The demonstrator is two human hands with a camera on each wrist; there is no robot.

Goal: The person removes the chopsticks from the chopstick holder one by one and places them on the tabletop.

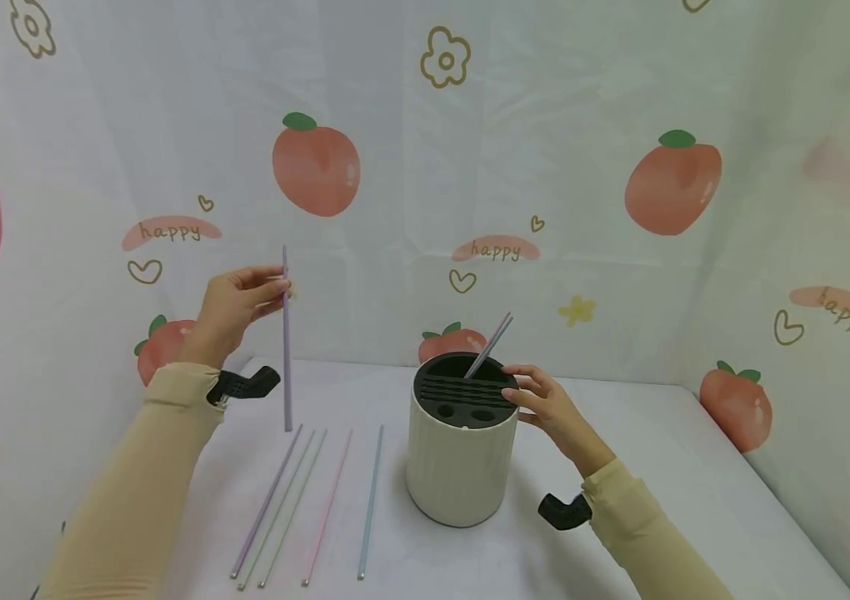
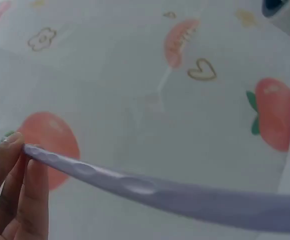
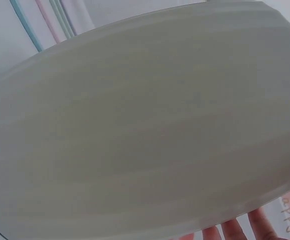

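Note:
My left hand (image 1: 241,304) pinches a purple chopstick (image 1: 287,358) near its thin upper end, holding it upright above the table. In the left wrist view its dimpled surface shows between thumb and fingertips. My right hand (image 1: 552,412) rests against the right rim and side of a cream utensil holder (image 1: 458,471) with a slotted dark top. The right wrist view is mostly filled by the holder's wall (image 3: 145,120), fingertips along its edge. A pink and a blue chopstick (image 1: 491,344) lean inside the holder's rear compartment; their lower ends are hidden.
Left of the holder, several chopsticks lie side by side on the white table: a purple one (image 1: 267,500), two pale green ones (image 1: 292,508), a pink one (image 1: 327,507) and a blue one (image 1: 371,502). A fruit-printed curtain (image 1: 395,275) hangs behind the table.

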